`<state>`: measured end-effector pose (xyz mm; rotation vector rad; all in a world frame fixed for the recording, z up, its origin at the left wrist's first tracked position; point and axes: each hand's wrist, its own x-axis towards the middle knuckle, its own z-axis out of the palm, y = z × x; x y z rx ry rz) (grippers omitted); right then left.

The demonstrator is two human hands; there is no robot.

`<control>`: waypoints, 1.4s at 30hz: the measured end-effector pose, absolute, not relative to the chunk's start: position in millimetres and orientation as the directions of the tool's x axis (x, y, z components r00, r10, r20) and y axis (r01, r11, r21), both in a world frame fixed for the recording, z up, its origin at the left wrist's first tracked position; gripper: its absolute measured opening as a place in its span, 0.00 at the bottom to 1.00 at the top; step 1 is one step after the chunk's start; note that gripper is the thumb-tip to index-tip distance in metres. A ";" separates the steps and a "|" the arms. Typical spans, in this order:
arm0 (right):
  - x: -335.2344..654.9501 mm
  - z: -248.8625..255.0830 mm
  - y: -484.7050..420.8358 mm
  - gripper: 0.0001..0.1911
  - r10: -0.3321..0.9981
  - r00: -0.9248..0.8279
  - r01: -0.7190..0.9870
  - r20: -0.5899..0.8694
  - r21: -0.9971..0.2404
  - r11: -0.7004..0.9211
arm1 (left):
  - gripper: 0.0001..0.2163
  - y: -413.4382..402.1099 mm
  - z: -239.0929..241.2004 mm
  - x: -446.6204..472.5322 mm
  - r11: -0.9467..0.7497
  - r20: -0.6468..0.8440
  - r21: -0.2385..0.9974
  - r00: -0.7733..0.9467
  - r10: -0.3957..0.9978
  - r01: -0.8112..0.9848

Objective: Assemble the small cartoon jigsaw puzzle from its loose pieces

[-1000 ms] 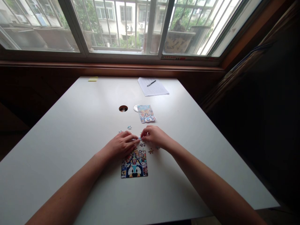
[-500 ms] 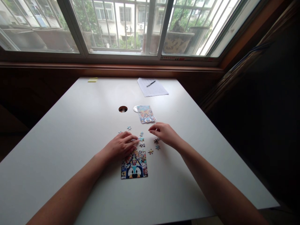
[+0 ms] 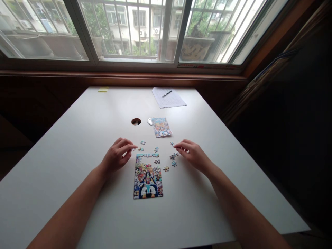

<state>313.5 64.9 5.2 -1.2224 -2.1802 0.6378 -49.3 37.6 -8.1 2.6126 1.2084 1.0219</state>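
A partly assembled jigsaw puzzle lies on the white table, its lower part filled with a dark blue cartoon face. A pale blue strip of joined pieces runs along its top, with a gap beneath. My left hand is left of the strip, fingers bent and apart, its fingertips at a small piece they partly cover. My right hand is open to the right, its index fingertip at a loose piece. More pieces, such as a yellowish piece and a bluish piece, lie nearby.
Beyond the pieces lies a reference picture, overlapping a round silver disc. Left of it is a cable hole. Farther back are paper sheets with a pen, and yellow sticky notes. A barred window stands behind.
My left hand has drawn back left off the puzzle, uncovering its upper part and the blue strip. My right hand has shifted slightly right and nearer, uncovering the table beside the strip.
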 end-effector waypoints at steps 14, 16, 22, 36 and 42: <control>324.3 -9.9 71.3 0.12 0.813 -0.460 0.656 0.357 -0.481 0.582 | 0.22 38.2 -8.3 -53.2 -0.756 0.367 0.236 0.664 0.651 0.611; 324.5 -10.7 71.4 0.12 0.808 -0.467 0.654 0.360 -0.473 0.590 | 0.21 39.1 -9.0 -53.9 -0.761 0.356 0.220 0.676 0.645 0.610; 324.0 -9.2 70.4 0.13 0.806 -0.470 0.657 0.359 -0.467 0.591 | 0.20 38.9 -10.7 -52.5 -0.756 0.385 0.233 0.656 0.649 0.612; 331.1 -11.7 71.8 0.15 0.848 -0.410 0.678 0.337 -0.510 0.530 | 0.11 45.6 -16.1 -63.3 -0.394 0.494 0.511 0.114 0.862 0.764; 337.4 -13.4 74.3 0.15 0.851 -0.387 0.679 0.354 -0.516 0.523 | 0.10 50.2 -17.2 -70.4 -0.321 0.320 0.549 0.161 0.934 0.772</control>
